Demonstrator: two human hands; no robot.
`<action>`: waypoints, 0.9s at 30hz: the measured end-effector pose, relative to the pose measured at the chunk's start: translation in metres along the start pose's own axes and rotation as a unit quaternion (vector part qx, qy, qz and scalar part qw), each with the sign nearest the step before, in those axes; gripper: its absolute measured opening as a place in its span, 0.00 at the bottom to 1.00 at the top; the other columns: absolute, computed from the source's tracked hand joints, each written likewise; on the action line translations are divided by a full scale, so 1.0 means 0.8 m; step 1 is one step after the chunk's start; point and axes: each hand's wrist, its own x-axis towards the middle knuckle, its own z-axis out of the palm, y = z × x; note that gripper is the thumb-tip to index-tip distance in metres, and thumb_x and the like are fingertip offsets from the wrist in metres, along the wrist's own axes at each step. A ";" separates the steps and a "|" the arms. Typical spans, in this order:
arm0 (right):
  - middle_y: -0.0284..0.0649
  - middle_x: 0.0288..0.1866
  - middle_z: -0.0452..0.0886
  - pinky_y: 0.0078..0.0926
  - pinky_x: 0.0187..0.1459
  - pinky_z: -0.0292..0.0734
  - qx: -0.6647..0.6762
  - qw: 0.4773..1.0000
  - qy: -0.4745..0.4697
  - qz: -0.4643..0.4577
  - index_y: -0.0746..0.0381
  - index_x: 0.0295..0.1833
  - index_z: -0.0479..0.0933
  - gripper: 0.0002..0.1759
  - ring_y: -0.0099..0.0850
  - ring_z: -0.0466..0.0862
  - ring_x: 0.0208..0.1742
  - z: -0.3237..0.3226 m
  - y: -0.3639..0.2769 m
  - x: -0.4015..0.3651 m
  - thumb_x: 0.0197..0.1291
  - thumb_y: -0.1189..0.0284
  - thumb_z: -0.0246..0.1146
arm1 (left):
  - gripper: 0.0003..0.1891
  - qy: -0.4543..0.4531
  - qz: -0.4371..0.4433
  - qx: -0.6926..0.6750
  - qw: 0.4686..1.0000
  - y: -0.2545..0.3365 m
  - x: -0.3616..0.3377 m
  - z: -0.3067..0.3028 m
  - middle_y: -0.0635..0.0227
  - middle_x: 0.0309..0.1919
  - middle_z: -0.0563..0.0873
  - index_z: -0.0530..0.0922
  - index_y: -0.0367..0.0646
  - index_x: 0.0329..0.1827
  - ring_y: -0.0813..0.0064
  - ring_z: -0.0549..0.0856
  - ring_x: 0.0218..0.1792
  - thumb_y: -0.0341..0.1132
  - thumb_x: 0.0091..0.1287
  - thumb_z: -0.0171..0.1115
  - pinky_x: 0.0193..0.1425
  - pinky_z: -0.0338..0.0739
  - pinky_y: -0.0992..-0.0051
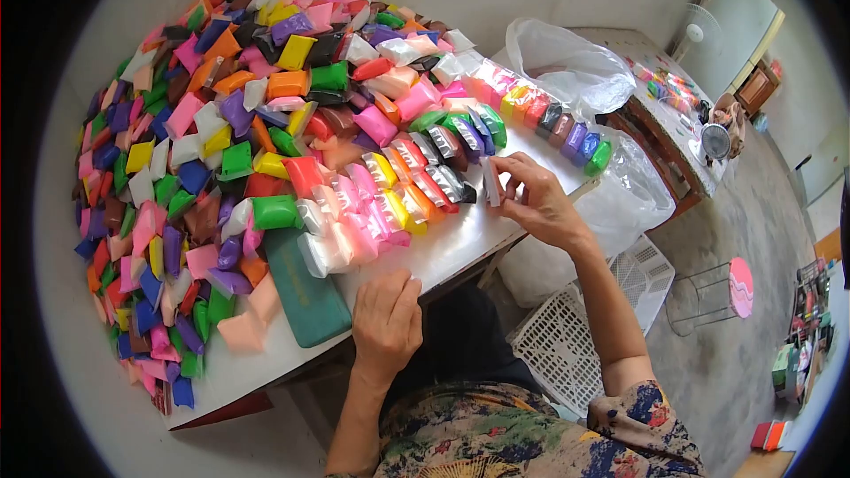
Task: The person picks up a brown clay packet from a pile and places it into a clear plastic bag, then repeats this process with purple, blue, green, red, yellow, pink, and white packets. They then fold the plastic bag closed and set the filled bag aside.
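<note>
White worktop (462, 237) carries heaped colourful packets (289, 83) left of both hands' fingers. The right hand (547, 211) pinches a thin pale packet (490, 182) just beside lined-up packets (432, 187); the left hand (386, 326) curls its fingers near a green case (305, 303), contents unclear.

A short-sleeved shirt (496, 429) patterned in tan, green, red and blue is worn with dark trousers (469, 336).
</note>
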 end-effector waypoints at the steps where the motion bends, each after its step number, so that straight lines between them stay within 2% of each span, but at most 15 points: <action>1: 0.40 0.45 0.80 0.27 0.42 0.79 0.002 1.000 -0.003 -0.008 0.63 0.62 0.79 0.28 0.30 0.81 0.35 0.003 0.003 0.004 0.52 0.80 0.69 | 0.16 0.004 0.001 0.006 1.000 0.000 -0.002 0.002 0.56 0.46 0.84 0.81 0.35 0.48 0.55 0.84 0.44 0.19 0.54 0.66 0.48 0.77 0.59; 4: 0.43 0.45 0.81 0.29 0.41 0.80 -0.004 0.999 -0.006 -0.034 0.64 0.62 0.78 0.28 0.31 0.83 0.34 0.009 0.008 0.013 0.51 0.82 0.68 | 0.17 0.009 0.004 0.021 1.000 0.001 -0.006 0.006 0.56 0.47 0.84 0.82 0.36 0.48 0.54 0.83 0.44 0.18 0.54 0.65 0.48 0.77 0.59; 16: 0.46 0.51 0.84 0.30 0.46 0.82 -0.047 0.999 0.017 -0.015 0.64 0.63 0.79 0.27 0.36 0.86 0.42 0.011 0.013 0.009 0.54 0.81 0.64 | 0.16 0.005 0.011 0.045 0.999 0.001 -0.011 0.008 0.56 0.47 0.85 0.81 0.36 0.49 0.55 0.84 0.45 0.19 0.57 0.65 0.49 0.77 0.60; 19: 0.41 0.51 0.83 0.22 0.33 0.79 -0.062 0.996 0.037 -0.060 0.64 0.64 0.80 0.26 0.26 0.83 0.38 0.018 0.020 0.010 0.57 0.83 0.65 | 0.16 0.006 0.012 0.048 0.999 0.001 -0.011 0.008 0.56 0.47 0.85 0.81 0.36 0.49 0.55 0.84 0.45 0.20 0.57 0.64 0.49 0.77 0.60; 22: 0.42 0.50 0.84 0.25 0.36 0.80 -0.139 0.978 0.085 -0.128 0.64 0.61 0.81 0.23 0.29 0.84 0.38 0.024 0.027 0.012 0.58 0.82 0.66 | 0.15 0.006 0.011 0.048 0.999 0.001 -0.012 0.009 0.56 0.48 0.85 0.82 0.36 0.49 0.55 0.84 0.45 0.20 0.57 0.64 0.49 0.77 0.60; 25: 0.43 0.47 0.84 0.27 0.38 0.80 -0.129 0.987 0.081 -0.047 0.64 0.58 0.82 0.20 0.32 0.85 0.38 0.023 0.013 0.004 0.59 0.81 0.67 | 0.15 0.006 0.010 0.047 0.999 0.001 -0.011 0.009 0.56 0.48 0.85 0.82 0.36 0.49 0.55 0.84 0.45 0.20 0.57 0.64 0.49 0.77 0.60; 27: 0.43 0.46 0.85 0.28 0.38 0.80 -0.121 0.987 0.093 -0.050 0.64 0.56 0.83 0.18 0.32 0.85 0.38 0.025 0.014 0.002 0.59 0.79 0.68 | 0.15 0.005 0.009 0.045 0.999 0.001 -0.011 0.008 0.56 0.48 0.85 0.82 0.36 0.49 0.55 0.84 0.45 0.20 0.57 0.64 0.49 0.77 0.60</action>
